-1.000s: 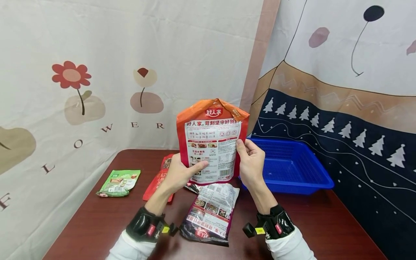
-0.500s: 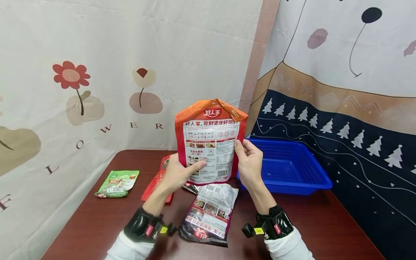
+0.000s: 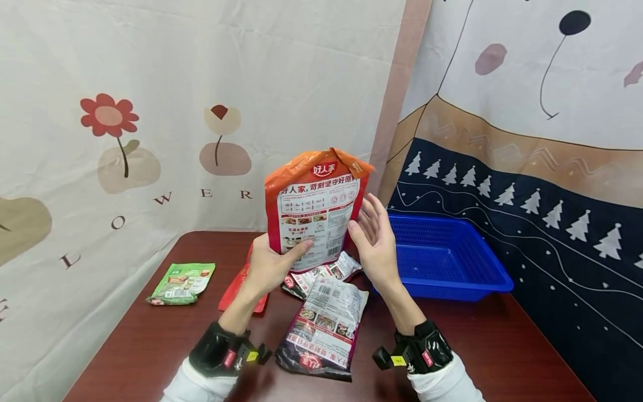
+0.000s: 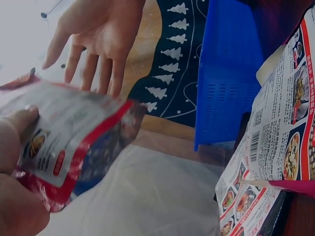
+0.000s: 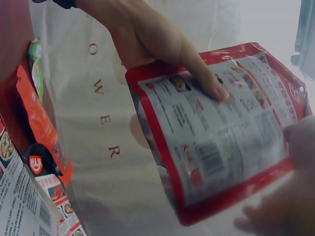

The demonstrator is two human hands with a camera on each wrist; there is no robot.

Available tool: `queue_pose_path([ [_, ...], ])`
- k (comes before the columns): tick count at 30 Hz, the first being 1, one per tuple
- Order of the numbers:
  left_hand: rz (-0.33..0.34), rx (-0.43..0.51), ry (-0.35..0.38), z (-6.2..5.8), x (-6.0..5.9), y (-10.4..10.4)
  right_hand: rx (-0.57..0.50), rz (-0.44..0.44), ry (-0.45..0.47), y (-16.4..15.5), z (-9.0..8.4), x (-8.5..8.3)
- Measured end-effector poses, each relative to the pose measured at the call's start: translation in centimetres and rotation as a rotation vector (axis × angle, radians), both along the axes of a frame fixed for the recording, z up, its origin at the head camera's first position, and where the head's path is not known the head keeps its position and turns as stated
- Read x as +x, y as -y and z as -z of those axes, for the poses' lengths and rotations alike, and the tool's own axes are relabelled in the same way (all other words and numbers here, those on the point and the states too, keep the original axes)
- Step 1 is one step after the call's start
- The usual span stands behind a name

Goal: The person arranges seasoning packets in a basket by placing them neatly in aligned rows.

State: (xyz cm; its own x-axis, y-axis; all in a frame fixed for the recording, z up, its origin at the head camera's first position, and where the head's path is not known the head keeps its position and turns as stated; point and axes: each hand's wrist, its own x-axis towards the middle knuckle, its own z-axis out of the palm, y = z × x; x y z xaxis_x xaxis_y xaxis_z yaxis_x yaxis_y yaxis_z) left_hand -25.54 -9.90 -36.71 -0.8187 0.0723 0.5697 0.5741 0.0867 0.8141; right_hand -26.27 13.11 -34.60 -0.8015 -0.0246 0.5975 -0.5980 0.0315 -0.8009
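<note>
A red and orange seasoning pouch (image 3: 318, 215) with a white printed back is held up over the table. My left hand (image 3: 271, 263) grips its lower left side, the thumb lying across the print. My right hand (image 3: 378, 248) is by the pouch's right edge, fingers extended and loosely spread. In the left wrist view that right hand (image 4: 101, 37) shows its palm, with fingertips overlapping the pouch's edge. Below the pouch lies a dark purple and white pouch (image 3: 324, 329), partly over another dark pouch (image 3: 337, 269).
A blue plastic basket (image 3: 452, 287) stands at the right of the brown table (image 3: 166, 346). To the left lie a green packet (image 3: 182, 283) and a red packet (image 3: 236, 287), the latter partly behind my left forearm. Printed cloth hangs behind the table.
My right hand has released the pouch's right edge and its fingers have spread. The pouch has shifted slightly left and up in my left hand, uncovering more of the dark pouch beneath.
</note>
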Motion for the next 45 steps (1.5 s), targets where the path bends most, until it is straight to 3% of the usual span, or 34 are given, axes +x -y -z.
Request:
queue_pose_path([
  [8,-0.318,-0.065,-0.207,0.0,0.3,-0.8,0.124,0.092,-0.02,1.5,-0.5,2.2],
  [13,-0.501,-0.161,-0.401,0.3,0.1,-1.1,0.213,0.074,-0.012,2.5,-0.8,4.0],
  [17,-0.589,-0.224,-0.566,0.6,0.0,-1.4,0.249,0.042,0.016,3.1,-1.0,5.1],
  [21,-0.65,-0.311,-0.67,0.9,0.1,-1.8,0.243,-0.017,0.036,3.7,-1.0,5.4],
  [24,-0.68,-0.372,-0.709,1.1,0.3,-2.0,0.202,-0.076,0.013,4.0,-0.9,5.4],
  [28,-0.696,-0.421,-0.75,1.2,0.5,-2.4,0.168,-0.102,-0.012,4.2,-0.8,5.4],
  [33,-0.762,-0.481,-0.824,1.2,0.6,-3.0,0.102,-0.14,-0.004,4.3,-0.5,5.5],
  [40,-0.851,-0.595,-0.883,1.0,1.1,-4.1,-0.006,-0.108,0.015,4.4,-0.5,5.7],
  [45,-0.803,-0.699,-0.866,1.2,1.6,-5.0,-0.089,-0.039,0.037,4.2,-0.5,5.5],
])
